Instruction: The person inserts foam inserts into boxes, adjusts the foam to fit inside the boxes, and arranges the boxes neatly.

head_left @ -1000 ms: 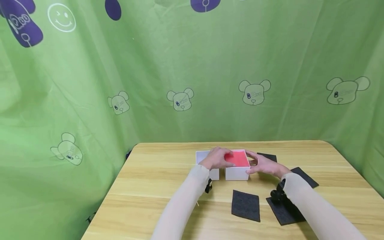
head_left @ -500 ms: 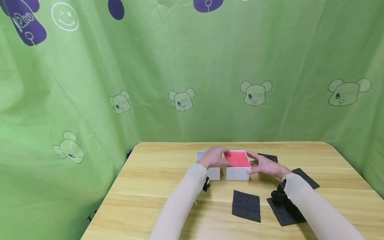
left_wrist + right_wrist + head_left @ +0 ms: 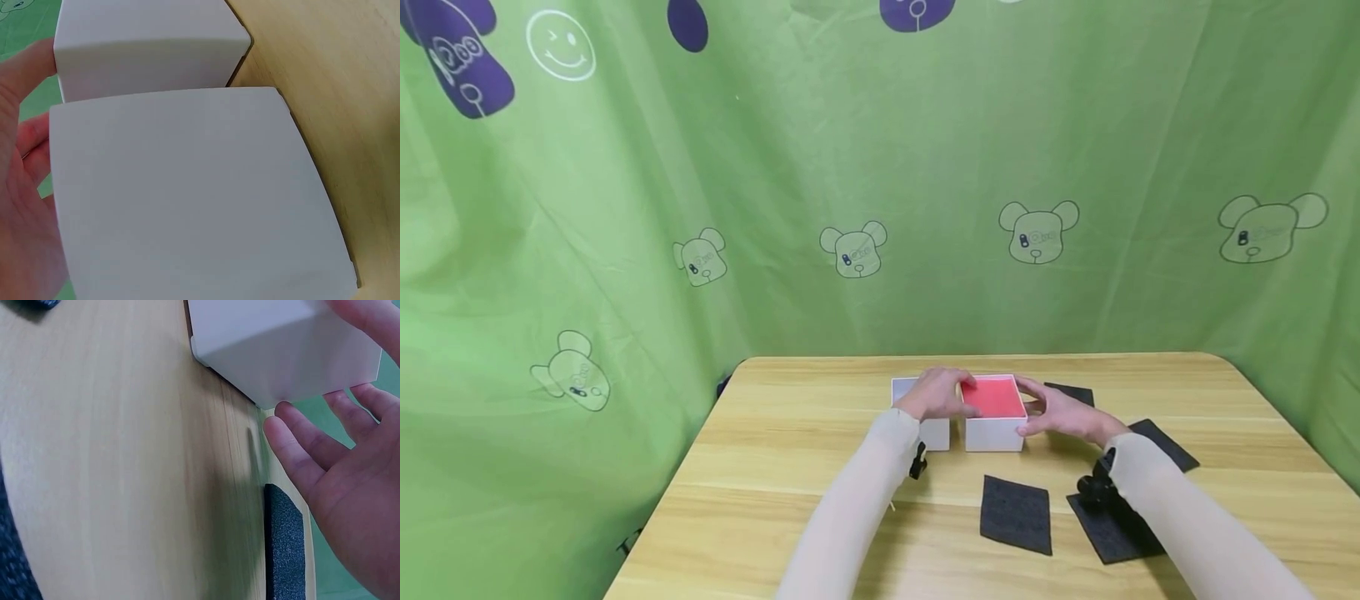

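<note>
Two white boxes stand side by side on the wooden table. In the head view, the right-hand white box point(image 3: 994, 435) has a white rim around a red surface point(image 3: 998, 398). My left hand point(image 3: 934, 393) reaches across the left white box point(image 3: 936, 435), its thumb and fingers curved at the red one's left edge. My right hand point(image 3: 1063, 412) holds that same box from the right, thumb at the near corner and fingers toward the back. The right wrist view shows several fingertips point(image 3: 284, 415) at the box's edge. What the left fingertips press on is partly hidden.
Dark felt-like squares lie about the table: one near the front point(image 3: 1015, 515), one under the right forearm point(image 3: 1112, 529), one at the right point(image 3: 1163, 443), and one behind the right hand point(image 3: 1071, 392). A green curtain point(image 3: 940, 292) hangs behind the table.
My left hand has drawn slightly left from the red surface over the last second. My right hand keeps its hold; the boxes and dark squares stay in place.
</note>
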Action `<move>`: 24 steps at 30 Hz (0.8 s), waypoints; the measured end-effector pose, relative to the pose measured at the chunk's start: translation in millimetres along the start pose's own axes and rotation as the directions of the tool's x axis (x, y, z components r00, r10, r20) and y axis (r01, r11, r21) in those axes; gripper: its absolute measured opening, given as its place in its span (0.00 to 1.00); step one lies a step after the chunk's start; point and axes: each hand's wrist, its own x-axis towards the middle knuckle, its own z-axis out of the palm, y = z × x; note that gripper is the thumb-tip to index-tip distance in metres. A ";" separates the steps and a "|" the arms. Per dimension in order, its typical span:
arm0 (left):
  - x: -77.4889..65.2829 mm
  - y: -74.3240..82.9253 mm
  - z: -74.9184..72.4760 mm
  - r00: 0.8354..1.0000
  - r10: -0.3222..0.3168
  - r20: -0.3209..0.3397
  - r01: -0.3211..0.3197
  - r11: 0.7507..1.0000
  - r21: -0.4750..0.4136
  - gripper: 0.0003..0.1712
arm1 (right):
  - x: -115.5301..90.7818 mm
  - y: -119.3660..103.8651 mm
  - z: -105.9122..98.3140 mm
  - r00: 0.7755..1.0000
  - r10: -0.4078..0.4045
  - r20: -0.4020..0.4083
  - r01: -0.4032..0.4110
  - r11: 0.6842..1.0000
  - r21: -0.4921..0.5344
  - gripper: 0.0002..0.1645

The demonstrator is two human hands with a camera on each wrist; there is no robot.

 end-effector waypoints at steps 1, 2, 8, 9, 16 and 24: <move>0.1 0.1 0.1 1.000 -0.001 0.001 0.001 1.000 0.002 0.30 | 0.0 0.0 0.0 1.000 -0.006 0.002 0.006 1.000 0.003 0.61; 0.3 0.3 0.1 1.000 -0.004 0.001 0.004 1.000 0.000 0.30 | 0.0 -0.1 0.0 1.000 -0.010 0.004 0.010 1.000 -0.001 0.61; 1.5 -0.4 2.0 1.000 -0.014 0.008 0.014 1.000 -0.008 0.30 | 0.2 -0.1 -1.2 1.000 -0.004 0.011 0.004 1.000 -0.012 0.61; 1.6 -0.5 2.1 1.000 -0.007 0.009 0.007 1.000 -0.005 0.30 | 0.2 -0.5 -1.5 1.000 -0.004 0.009 0.004 1.000 -0.009 0.61; -8.5 -6.0 -4.4 0.997 0.074 0.012 -0.071 0.989 -0.127 0.27 | -0.3 -2.1 -1.1 1.000 -0.001 0.004 0.001 1.000 0.000 0.61; -34.9 -42.3 -28.2 0.999 0.037 -0.017 -0.041 0.943 -0.331 0.38 | -0.1 -3.4 -1.7 1.000 -0.014 0.001 0.014 1.000 -0.014 0.61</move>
